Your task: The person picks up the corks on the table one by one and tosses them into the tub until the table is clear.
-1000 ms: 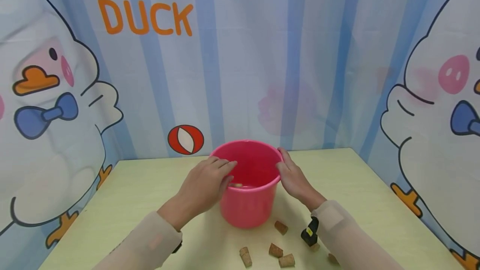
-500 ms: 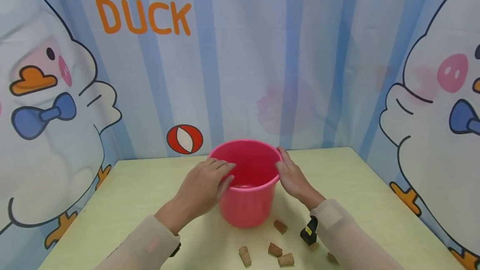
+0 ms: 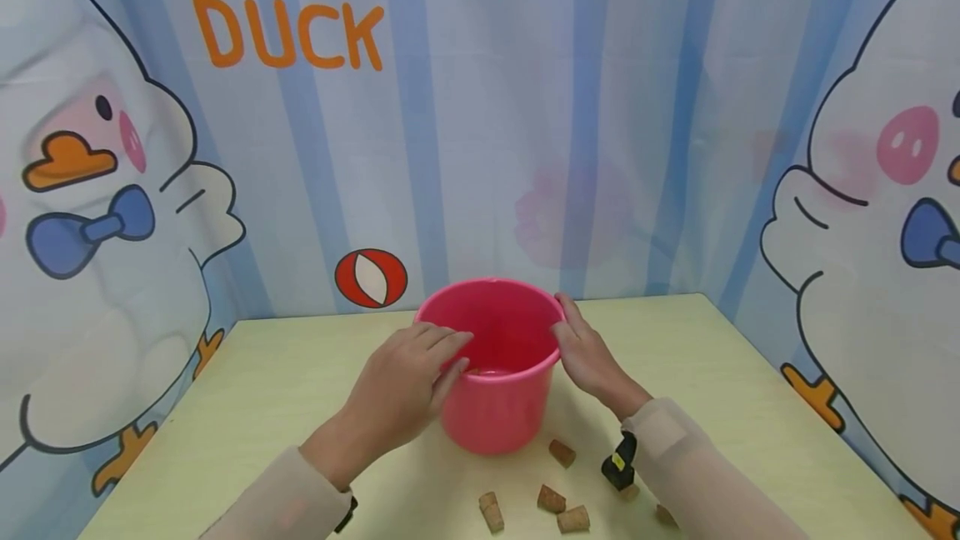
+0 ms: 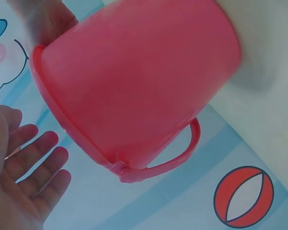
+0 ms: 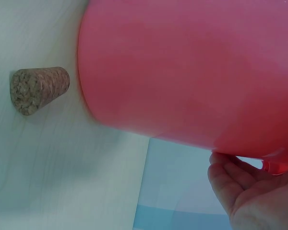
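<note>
A pink bucket (image 3: 495, 415) stands upright on the table, its mouth tilted into sight in the head view. My right hand (image 3: 592, 357) grips the right side of its rim, thumb over the edge and fingers along the outer wall. At the near left rim is my left hand (image 3: 401, 377), its fingertips overlapping the bucket's mouth. The left wrist view has these fingers (image 4: 41, 165) extended and spread, apart from the rim. A pink handle (image 4: 177, 160) hangs down the bucket's far side. Most of the bucket's floor is hidden.
Several corks lie on the pale table (image 3: 300, 390) in front of the bucket, one cork (image 3: 562, 452) close to its base and another cork (image 3: 491, 512) nearer me. A printed duck curtain (image 3: 487, 107) rises behind the table and at both sides.
My left hand has shifted slightly down and left, its thumb now farther from the fingers. A pale bit seen inside the bucket earlier barely shows. My right hand and the bucket stay put.
</note>
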The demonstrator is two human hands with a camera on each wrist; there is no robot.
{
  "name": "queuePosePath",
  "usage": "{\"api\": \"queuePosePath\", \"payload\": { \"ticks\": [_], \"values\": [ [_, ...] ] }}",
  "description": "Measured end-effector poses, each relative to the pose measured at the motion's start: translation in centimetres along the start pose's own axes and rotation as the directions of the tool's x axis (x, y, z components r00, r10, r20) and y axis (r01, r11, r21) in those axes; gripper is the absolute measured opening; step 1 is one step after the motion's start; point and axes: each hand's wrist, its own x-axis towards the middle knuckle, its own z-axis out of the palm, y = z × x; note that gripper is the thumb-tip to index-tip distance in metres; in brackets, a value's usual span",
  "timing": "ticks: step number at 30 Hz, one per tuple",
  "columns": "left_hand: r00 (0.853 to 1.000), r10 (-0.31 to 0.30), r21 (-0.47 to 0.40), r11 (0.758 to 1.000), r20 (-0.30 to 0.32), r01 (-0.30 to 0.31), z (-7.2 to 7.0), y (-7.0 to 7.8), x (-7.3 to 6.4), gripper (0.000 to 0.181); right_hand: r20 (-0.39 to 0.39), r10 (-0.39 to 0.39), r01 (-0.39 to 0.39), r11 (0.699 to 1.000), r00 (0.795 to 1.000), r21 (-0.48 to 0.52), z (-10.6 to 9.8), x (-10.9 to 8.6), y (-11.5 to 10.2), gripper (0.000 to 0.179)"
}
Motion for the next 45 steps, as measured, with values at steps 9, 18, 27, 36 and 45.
{"api": "queuePosePath", "payload": {
  "ticks": [9, 18, 27, 36, 45],
  "values": [
    [0.998, 0.044, -0.011, 0.999, -0.043, -0.045, -0.4, 0.9, -0.6, 0.04, 0.005, -0.007, 0.007, 1.0, 1.0, 0.007, 0.0, 0.0, 0.1, 0.065],
    [0.997, 0.061, -0.038, 0.997, -0.049, -0.063, -0.5, 1.4, -1.1, 0.038, 0.004, -0.015, 0.015, 1.0, 1.0, 0.005, -0.1, 0.0, 0.2, 0.064],
    [0.997, 0.062, -0.055, 0.996, -0.043, -0.064, -0.4, 1.6, -1.8, 0.035, 0.004, -0.012, 0.012, 1.0, 1.0, 0.006, -0.1, 0.0, 0.1, 0.064],
    [0.998, 0.065, -0.079, 0.995, -0.025, -0.067, -0.3, 1.9, -2.4, 0.037, 0.002, -0.004, 0.004, 1.0, 1.0, 0.005, 0.0, 0.0, 0.1, 0.065],
    [0.998, 0.056, -0.105, 0.993, 0.006, -0.055, -0.2, 2.3, -2.9, 0.039, 0.004, -0.004, 0.003, 1.0, 1.0, 0.01, 0.0, 0.0, 0.0, 0.065]
  ]
}}
